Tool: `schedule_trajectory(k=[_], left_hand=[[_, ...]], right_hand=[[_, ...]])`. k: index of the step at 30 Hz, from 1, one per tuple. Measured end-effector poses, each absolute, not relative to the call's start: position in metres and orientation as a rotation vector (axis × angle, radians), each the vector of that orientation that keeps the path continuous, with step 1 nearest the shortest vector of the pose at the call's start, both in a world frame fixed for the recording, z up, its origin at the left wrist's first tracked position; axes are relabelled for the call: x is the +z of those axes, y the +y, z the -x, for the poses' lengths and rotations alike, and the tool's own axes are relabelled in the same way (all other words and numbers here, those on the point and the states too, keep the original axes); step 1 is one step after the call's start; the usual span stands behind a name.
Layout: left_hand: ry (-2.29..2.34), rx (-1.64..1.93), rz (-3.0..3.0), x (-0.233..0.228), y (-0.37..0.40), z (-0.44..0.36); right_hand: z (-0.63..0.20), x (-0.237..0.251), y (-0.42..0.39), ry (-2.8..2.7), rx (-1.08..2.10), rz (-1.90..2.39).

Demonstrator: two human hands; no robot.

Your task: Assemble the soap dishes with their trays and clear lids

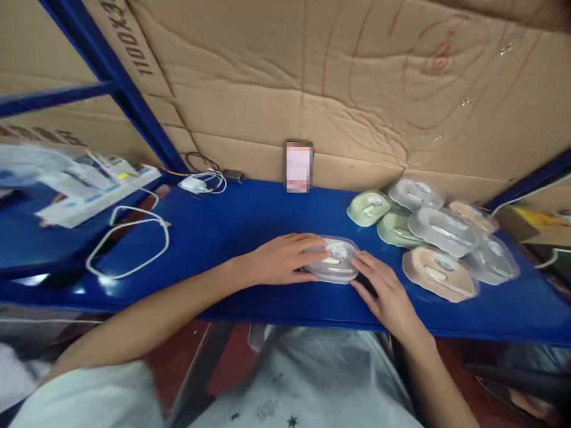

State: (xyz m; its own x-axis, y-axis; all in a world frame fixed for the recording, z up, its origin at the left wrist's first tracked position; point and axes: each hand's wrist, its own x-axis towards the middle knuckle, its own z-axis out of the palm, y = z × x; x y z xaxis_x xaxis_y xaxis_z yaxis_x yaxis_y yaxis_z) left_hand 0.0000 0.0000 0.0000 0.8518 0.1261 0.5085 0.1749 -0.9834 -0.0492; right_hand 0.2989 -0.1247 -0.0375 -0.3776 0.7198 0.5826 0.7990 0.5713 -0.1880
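Observation:
A clear plastic blister pack [341, 273] with a round label and a small pale piece inside lies on the blue tabletop in front of me. My left hand [285, 260] holds its left side, the fingers over the top and the thumb at the near edge. At the right end, my right hand [386, 292] grips the pack with its fingertips on the rim and its thumb below. Part of the pack's left side is hidden under my left fingers.
Several similar packs, green [368, 211], grey [441, 229] and peach [439, 276], lie heaped to the right. A phone [298, 167] leans on the cardboard wall [232, 71]. White cable [166, 238], a charger [194, 184] and a power strip [71, 211] sit left.

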Motion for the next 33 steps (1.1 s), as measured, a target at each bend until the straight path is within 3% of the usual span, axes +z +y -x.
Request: schedule_trajectory(k=[22, 33], left_hand=[[-0.215, -0.841, 2.981, -0.016, 0.004, -0.006], [-0.394, -0.687, 3.23, -0.016, 0.009, -0.003]], right_hand=[[-0.298, -0.035, -0.127, -2.181, -0.311, 1.194], [-0.291, -0.026, -0.118, -2.312, -0.134, 1.361]])
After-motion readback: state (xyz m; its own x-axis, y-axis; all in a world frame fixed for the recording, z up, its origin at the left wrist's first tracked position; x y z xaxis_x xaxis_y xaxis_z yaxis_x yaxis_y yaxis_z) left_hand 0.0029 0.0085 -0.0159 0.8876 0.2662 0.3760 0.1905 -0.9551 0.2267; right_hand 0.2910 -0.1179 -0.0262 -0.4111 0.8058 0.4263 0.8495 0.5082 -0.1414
